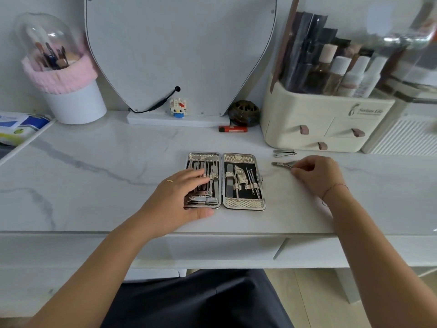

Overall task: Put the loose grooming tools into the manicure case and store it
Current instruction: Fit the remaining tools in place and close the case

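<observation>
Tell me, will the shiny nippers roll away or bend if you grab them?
Probably not. The nippers look like metal, so likely stiff. They lie flat on the table, unlikely to roll. Their polished surface may feel slippery in the right hand.

The silver manicure case [243,181] lies open flat; 2 loose tools, nippers [282,164] and nail clipper [284,153], lie right of it.

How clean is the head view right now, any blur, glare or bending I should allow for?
Head view: soft, even light, faint shadows; manicure case and loose nippers sharp at centre; clear organizer lid at top right smeared with glare; wide-angle lens bows the desk edge.
</observation>
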